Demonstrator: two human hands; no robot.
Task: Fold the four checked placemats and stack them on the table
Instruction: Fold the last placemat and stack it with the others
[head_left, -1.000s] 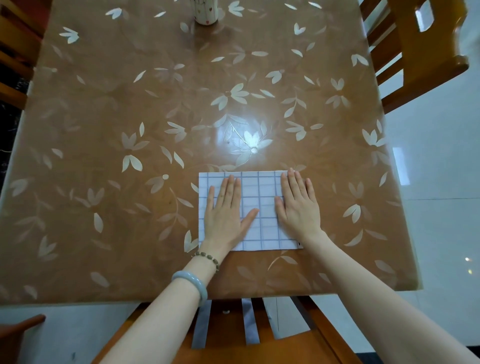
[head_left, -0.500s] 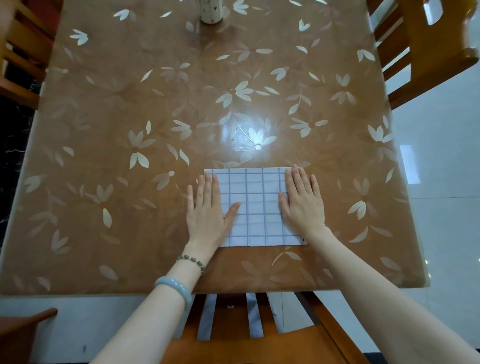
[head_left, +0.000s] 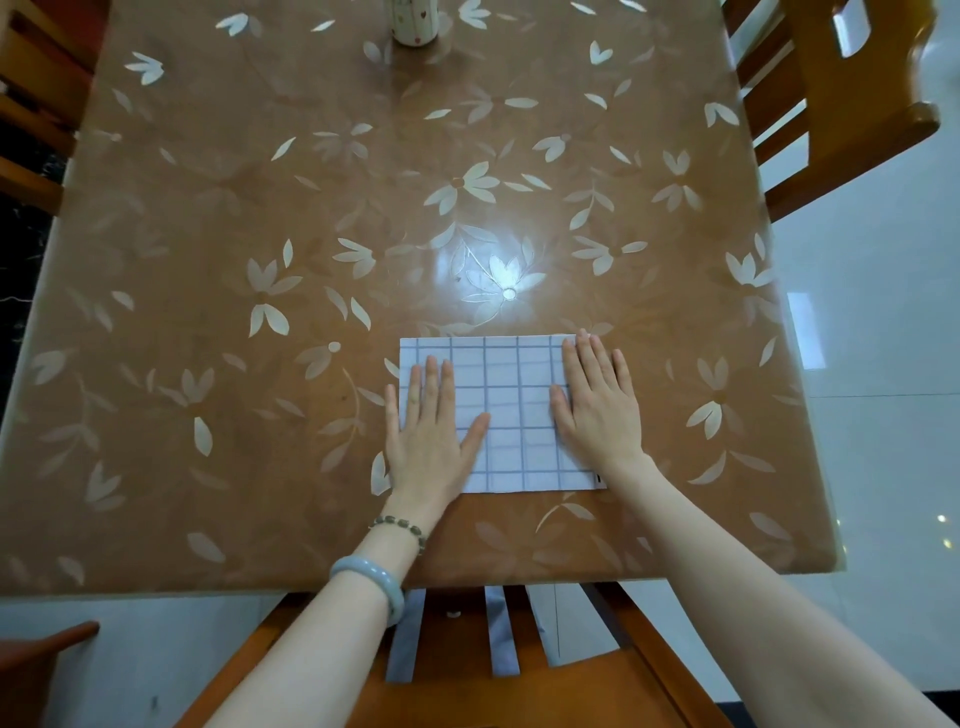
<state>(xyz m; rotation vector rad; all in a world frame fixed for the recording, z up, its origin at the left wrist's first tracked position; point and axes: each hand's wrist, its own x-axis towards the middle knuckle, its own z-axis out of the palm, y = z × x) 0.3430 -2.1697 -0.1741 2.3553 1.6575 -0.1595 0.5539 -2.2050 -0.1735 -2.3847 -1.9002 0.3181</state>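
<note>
A folded white placemat with a blue check pattern (head_left: 511, 410) lies flat near the front edge of the brown flower-patterned table (head_left: 311, 218). My left hand (head_left: 428, 431) rests palm down on its left side, fingers spread, partly over the mat's left edge. My right hand (head_left: 597, 400) lies flat on its right side, covering that edge. Neither hand grips anything. Whether more mats lie stacked beneath the top one cannot be told. Other checked cloth (head_left: 501, 631) shows through the chair slats below the table edge.
A white patterned cup (head_left: 414, 23) stands at the far edge of the table. Wooden chairs stand at the right (head_left: 841, 104), at the left (head_left: 31, 104) and right in front of me (head_left: 519, 675). A pale tiled floor (head_left: 883, 364) lies to the right.
My left hand slid left across the mat to its left edge, then settled slightly back onto it. My right hand stayed pressed on the right side. The view shifted slightly.
</note>
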